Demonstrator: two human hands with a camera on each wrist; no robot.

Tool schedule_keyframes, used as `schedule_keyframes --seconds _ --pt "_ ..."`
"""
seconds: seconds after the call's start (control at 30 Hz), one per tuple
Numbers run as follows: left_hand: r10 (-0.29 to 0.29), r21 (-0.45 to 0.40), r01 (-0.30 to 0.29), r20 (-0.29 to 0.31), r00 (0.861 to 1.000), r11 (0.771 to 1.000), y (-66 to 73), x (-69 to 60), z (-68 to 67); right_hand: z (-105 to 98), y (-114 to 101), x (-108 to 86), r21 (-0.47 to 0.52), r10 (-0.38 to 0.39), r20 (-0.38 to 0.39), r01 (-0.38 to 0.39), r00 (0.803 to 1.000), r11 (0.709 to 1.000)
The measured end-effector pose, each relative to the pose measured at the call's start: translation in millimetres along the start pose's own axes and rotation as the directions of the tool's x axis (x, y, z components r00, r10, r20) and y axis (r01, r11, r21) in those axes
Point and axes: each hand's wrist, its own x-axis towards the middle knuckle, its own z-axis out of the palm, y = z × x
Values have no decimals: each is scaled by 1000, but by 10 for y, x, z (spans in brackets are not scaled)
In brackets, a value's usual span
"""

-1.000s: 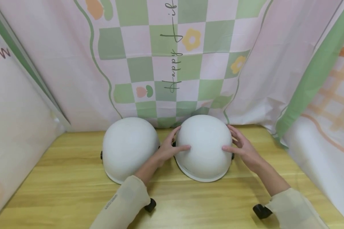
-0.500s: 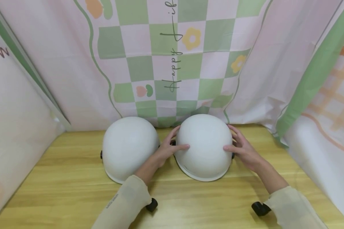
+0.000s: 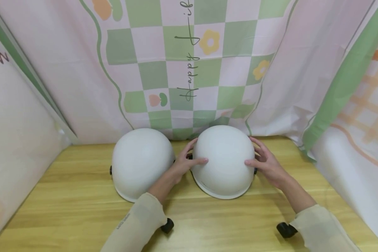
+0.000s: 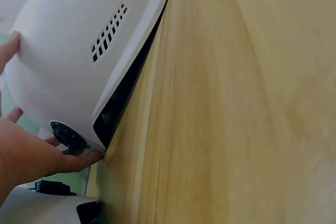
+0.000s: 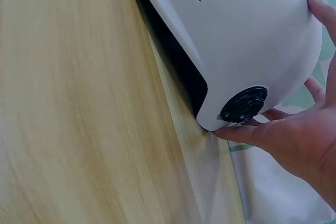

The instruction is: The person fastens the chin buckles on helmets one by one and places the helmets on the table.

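A white helmet [image 3: 223,161] rests dome up on the wooden table, between my two hands. My left hand [image 3: 183,164] holds its left side, thumb on the front of the shell and fingers reaching back along the side. On the opposite side my right hand [image 3: 268,165] grips it in the same way. Both wrist views show a slotted vent, a black round knob [image 5: 244,104] and fingertips at the lower rim. To the left stands a second white helmet [image 3: 141,161], partly covered by my left forearm.
The wooden table [image 3: 214,224] runs up to a curtain [image 3: 182,77] with green and white checks, close behind both helmets. Pale cloth hangs at the left and right sides. A black wrist camera [image 3: 286,230] sticks out from each sleeve.
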Motion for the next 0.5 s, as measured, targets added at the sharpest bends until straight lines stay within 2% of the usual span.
schedule_keyframes --seconds 0.5 --pt "-8 -16 8 -41 999 1000 70 -34 59 25 -2 -69 -19 -48 -32 48 998 999"
